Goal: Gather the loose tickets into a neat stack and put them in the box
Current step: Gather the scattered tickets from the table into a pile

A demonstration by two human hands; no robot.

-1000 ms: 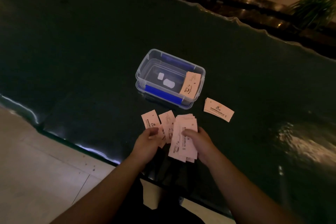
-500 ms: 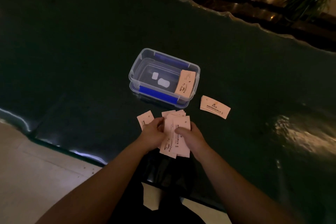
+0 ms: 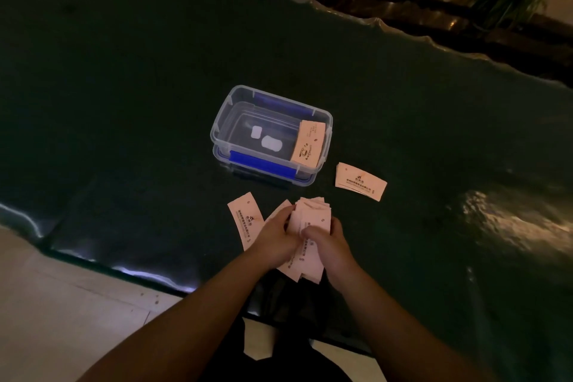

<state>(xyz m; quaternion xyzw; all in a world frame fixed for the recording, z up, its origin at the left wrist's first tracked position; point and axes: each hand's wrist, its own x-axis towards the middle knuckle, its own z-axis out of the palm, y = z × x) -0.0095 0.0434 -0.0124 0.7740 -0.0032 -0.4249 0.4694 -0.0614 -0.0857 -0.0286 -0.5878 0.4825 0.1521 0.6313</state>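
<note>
1. Pale pink tickets fill both hands at lower centre of the frame: the left hand [image 3: 276, 236] and right hand [image 3: 328, 245] grasp the stack [image 3: 310, 226] from either side, just above the dark surface [image 3: 124, 102].
2. The stack is ragged, with edges fanned at top and bottom, so the step in hand appears to be squaring it up.
3. One ticket [image 3: 245, 220] lies loose just left of the left hand; a small pile [image 3: 361, 180] sits well right of the hands, beside the box [image 3: 223, 121].
4. The clear box with blue clips stands open at centre frame; a tan ticket [image 3: 310, 146] leans inside its right end.
5. Next, the loose ticket and the pile likely need collecting before the stack goes in.
6. The tan ticket shows a cup logo; its wording and the tickets' printed lines are too small to read.
</note>
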